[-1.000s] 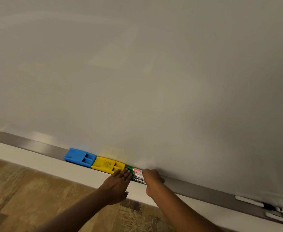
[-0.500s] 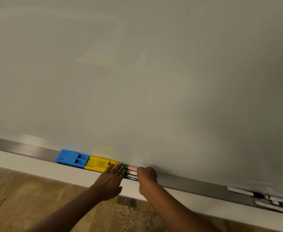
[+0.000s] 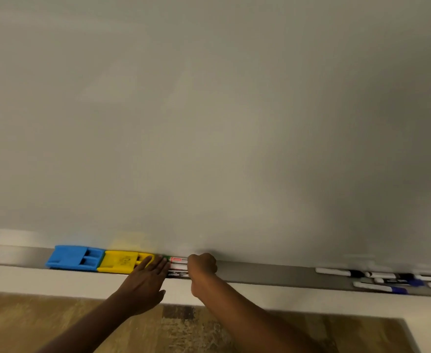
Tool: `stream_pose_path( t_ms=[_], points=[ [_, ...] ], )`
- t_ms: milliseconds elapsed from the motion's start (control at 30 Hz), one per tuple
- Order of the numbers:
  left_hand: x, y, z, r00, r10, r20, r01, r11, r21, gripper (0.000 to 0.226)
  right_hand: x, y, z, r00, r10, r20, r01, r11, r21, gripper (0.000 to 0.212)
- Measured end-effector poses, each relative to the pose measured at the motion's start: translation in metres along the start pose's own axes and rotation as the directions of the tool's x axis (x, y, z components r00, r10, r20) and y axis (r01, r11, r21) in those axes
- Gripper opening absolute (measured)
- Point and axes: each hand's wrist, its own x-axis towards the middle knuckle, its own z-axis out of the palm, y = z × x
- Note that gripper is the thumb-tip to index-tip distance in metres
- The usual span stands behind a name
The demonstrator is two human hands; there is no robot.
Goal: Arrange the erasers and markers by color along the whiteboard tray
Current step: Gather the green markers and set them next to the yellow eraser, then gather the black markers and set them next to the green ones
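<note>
Green markers (image 3: 179,263), middle of tray (image 3: 260,272), beside yellow eraser (image 3: 121,261): left hand (image 3: 143,281) (fingers straight, together) is squaring their ends while right hand (image 3: 203,266), fingers curled round them, is holding them grouped.

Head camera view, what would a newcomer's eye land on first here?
The bright blue plastic eraser and yellow plastic eraser, touching side by side on the grey metal tray at lower left, stand out most. Just right of them, the left hand, fingers straight, meets a bundle of green-capped markers that the right hand grips. Loose black and blue markers lie far right on the tray.
</note>
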Motion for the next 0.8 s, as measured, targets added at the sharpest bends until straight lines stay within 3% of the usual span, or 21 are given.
stream_pose_path(
  t_ms=[100,200,267,367,433,533,633,800],
  points=[
    [0.003,0.004,-0.007,0.988,0.103,-0.114,-0.099,0.994,0.035,0.073,-0.001,0.003,-0.010,1.000,-0.014,-0.013,0.014,0.999,0.034,0.036],
    [0.009,0.012,-0.011,0.938,0.158,-0.310,-0.144,0.987,0.068,0.043,0.000,0.006,-0.022,0.999,-0.017,-0.027,0.019,0.997,0.070,0.038],
    [0.013,0.022,-0.016,0.911,0.152,-0.384,-0.165,0.986,-0.002,0.037,0.002,0.009,-0.032,0.999,-0.036,-0.034,0.039,0.995,0.094,0.039],
    [0.021,0.042,-0.031,0.873,0.119,-0.473,-0.174,0.982,-0.073,0.048,0.006,0.017,-0.052,0.995,-0.073,-0.070,0.080,0.991,0.107,0.041],
    [0.028,0.056,-0.043,0.859,0.103,-0.502,-0.170,0.981,-0.089,0.054,0.010,0.023,-0.069,0.988,-0.119,-0.099,0.130,0.985,0.113,0.043],
    [0.041,0.082,-0.055,0.855,0.132,-0.502,-0.203,0.975,-0.089,0.044,0.016,0.037,-0.100,0.976,-0.179,-0.123,0.198,0.965,0.170,0.039],
    [0.055,0.110,-0.066,0.865,0.161,-0.475,-0.231,0.969,-0.092,0.028,0.025,0.055,-0.134,0.976,-0.162,-0.144,0.198,0.935,0.295,0.035],
    [0.080,0.164,-0.083,0.859,0.232,-0.457,-0.290,0.955,-0.059,0.034,0.045,0.086,-0.192,0.971,-0.125,-0.205,0.192,0.916,0.353,0.034]
  ],
)
